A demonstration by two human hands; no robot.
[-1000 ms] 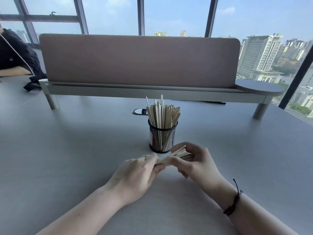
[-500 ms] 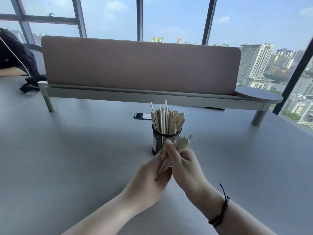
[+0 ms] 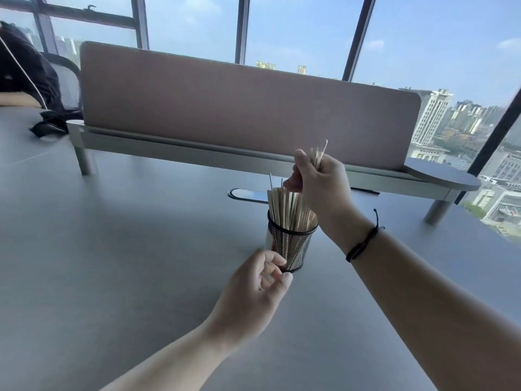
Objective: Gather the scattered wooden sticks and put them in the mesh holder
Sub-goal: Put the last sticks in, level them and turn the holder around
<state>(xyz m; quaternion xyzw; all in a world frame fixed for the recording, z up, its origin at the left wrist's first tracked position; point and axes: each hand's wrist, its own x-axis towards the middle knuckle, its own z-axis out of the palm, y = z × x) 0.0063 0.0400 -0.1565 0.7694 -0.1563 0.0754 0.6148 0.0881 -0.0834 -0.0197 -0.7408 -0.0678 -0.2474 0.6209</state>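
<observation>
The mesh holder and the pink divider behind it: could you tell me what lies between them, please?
In the head view, a dark oval grommet set in the grey table lies between the mesh holder and the pink divider.

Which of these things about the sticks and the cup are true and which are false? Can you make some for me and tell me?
1. The right hand holds a bunch of wooden sticks above the mesh holder. True.
2. The mesh holder has no sticks in it. False: many sticks stand inside it already.
3. The left hand is holding sticks too. False: its fingers are loosely curled and hold nothing, close in front of the holder.
4. The mesh holder stands upright on the grey table. True.
5. The black cord bracelet is on the left wrist. False: it is on the right wrist.
</observation>
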